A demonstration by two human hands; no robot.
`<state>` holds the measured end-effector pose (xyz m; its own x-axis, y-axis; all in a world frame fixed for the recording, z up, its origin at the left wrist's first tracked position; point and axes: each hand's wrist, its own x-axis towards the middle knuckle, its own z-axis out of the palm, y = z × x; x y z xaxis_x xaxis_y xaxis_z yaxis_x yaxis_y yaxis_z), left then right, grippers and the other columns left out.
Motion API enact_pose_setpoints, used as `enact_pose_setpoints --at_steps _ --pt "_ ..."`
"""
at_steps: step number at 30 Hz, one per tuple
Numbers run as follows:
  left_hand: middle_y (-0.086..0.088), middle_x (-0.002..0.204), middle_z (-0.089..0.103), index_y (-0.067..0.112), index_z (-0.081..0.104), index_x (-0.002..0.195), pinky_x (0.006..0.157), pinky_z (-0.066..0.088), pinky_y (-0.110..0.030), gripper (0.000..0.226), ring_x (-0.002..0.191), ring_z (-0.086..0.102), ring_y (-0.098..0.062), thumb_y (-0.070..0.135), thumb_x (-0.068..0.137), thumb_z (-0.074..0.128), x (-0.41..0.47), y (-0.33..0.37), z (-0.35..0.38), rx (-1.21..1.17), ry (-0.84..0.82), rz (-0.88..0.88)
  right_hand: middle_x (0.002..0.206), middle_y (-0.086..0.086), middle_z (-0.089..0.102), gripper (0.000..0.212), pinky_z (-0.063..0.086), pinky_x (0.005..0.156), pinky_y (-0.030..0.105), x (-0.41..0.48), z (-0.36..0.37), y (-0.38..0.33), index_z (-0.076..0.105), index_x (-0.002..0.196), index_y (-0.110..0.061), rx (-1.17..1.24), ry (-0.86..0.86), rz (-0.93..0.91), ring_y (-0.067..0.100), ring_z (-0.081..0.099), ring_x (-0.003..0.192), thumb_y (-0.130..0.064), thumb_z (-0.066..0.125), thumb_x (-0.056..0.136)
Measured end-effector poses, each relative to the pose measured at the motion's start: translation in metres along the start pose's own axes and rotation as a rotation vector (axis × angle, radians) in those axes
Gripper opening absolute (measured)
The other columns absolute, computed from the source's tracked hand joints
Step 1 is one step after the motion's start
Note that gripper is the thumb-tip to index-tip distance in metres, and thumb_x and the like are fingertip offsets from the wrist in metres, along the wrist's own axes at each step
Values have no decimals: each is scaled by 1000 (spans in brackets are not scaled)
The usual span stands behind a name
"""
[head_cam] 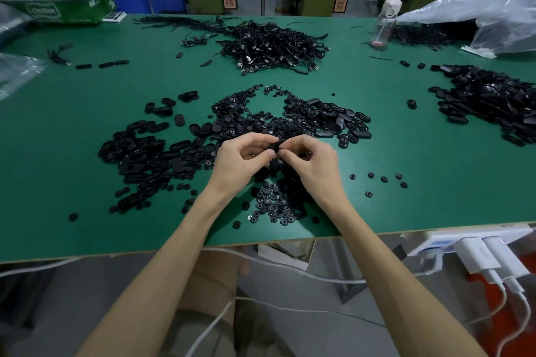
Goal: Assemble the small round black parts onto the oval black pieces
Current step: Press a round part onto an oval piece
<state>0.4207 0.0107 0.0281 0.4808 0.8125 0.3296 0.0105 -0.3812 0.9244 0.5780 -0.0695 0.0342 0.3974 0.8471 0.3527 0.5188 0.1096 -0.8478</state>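
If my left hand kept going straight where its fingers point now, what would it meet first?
Probably the right hand: the left hand points its fingers across at it, and both seem to pinch one black piece between them. Depth is unclear.

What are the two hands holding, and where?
One small black piece: the left hand pinches its left end, the right hand its right end. Fingers hide its exact shape.

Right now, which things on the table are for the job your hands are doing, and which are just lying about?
For the job: left hand and right hand, both pinching one black piece; small round parts; oval pieces.
Just lying about: cable heap; water bottle; cardboard box; plastic bag.
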Motion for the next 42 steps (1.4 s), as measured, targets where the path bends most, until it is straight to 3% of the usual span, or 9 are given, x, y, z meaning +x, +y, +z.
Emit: enact_pose_setpoints --at_steps 5,9,15,19,26,28,32,37,42 --pt "-2 99 80 12 78 114 84 62 -35 25 90 77 -21 5 90 78 1 -3 1 27 -15 1 82 -5 75 6 54 75 30 0 -1 0 77 92 -16 15 11 2 15 67 79 -11 76 90" --pt "-3 98 80 12 78 113 82 62 -30 25 88 76 -19 4 89 79 2 -4 1 28 -19 8 83 -6 74 8 52 71 21 -1 -1 -1 75 94 -15 21 16 -10 11 66 78 -8 77 89" --pt "-4 100 80 8 77 114 80 60 -26 25 89 77 -18 2 90 78 3 -5 2 20 -28 13 84 -6 75 8 54 74 28 0 0 -1 77 94 -15 14 -2 8 17 66 80 -8 75 90" --pt "-3 100 80 8 77 114 82 61 -28 24 92 77 -19 2 90 77 2 -6 0 -5 -38 17 86 -7 74 6 53 72 26 0 -1 0 77 93 -16 30 -3 4 16 65 79 -11 77 89" --pt "-9 95 80 4 75 111 82 61 -29 21 87 78 -24 -4 93 71 2 -6 0 -63 -45 5 97 3 70 17 50 76 23 2 -3 6 74 96 -15 120 10 -1 20 62 84 -13 85 83" --pt "-9 95 80 3 75 110 81 61 -27 20 86 78 -23 -5 93 70 2 -5 0 -70 -40 3 94 3 72 22 52 76 26 3 -3 6 73 100 -15 159 -5 14 20 64 83 -14 86 83" --pt "-9 94 79 3 75 108 77 59 -24 18 81 77 -20 -4 92 72 1 -3 0 -31 -47 8 83 0 74 17 52 71 29 3 -1 8 73 91 -15 187 -52 44 10 63 73 -16 87 81" --pt "-13 96 78 1 75 108 77 61 -27 18 82 77 -24 -1 90 76 1 -4 1 1 -40 -5 78 7 74 18 58 66 34 3 -1 9 73 88 -13 220 -59 60 16 66 66 -17 88 80" --pt "-12 94 79 1 75 107 80 63 -36 19 82 77 -27 3 88 78 1 -4 1 7 -18 -29 79 9 77 11 61 73 35 3 -1 10 75 92 -9 286 -85 73 19 72 69 -8 84 84"
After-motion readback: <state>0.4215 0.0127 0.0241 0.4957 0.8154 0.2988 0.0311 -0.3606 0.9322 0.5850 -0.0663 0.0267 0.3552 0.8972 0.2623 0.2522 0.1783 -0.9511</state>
